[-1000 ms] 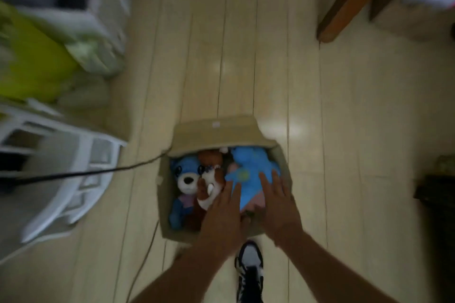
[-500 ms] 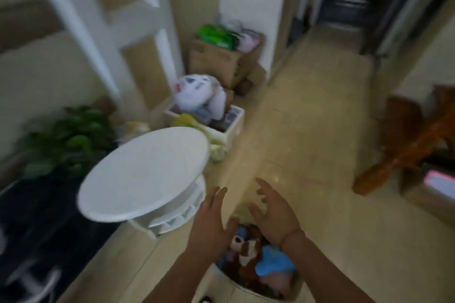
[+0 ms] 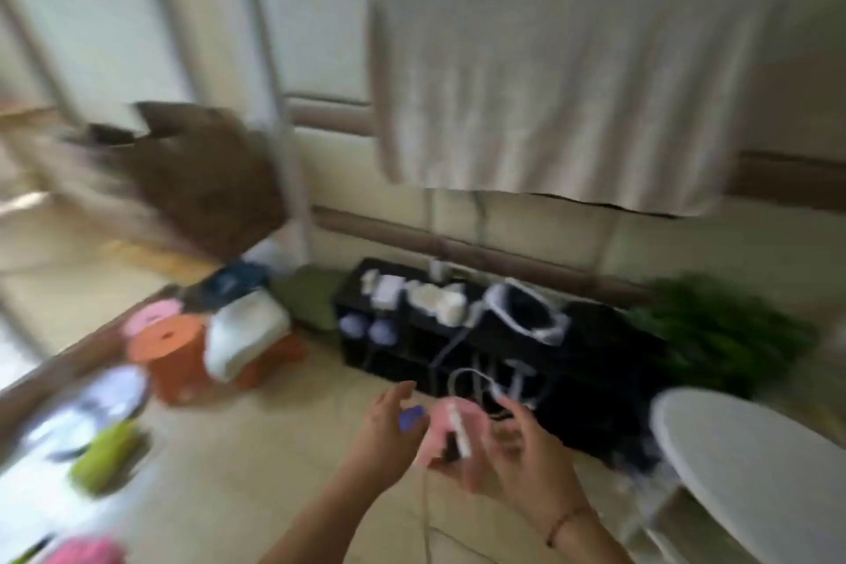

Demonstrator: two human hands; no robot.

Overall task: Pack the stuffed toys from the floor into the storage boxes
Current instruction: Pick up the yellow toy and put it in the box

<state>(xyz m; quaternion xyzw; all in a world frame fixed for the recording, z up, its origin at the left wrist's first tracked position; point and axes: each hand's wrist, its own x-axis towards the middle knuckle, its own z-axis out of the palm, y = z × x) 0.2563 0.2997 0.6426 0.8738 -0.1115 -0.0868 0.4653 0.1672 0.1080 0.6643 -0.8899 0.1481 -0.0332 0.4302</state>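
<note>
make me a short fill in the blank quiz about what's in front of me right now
1. The stool on the floor left of the black shelf unit is coloured ____.
2. A pale ____ hangs over the rail above the shelf unit.
3. The round tabletop at the lower right is ____.
4. Both hands are raised with their fingers ____.

Missing words: orange; towel; white; spread

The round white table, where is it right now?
In the head view the round white table sits at the lower right edge, just right of the right hand, with the black low shelf and green plant behind it.
</note>
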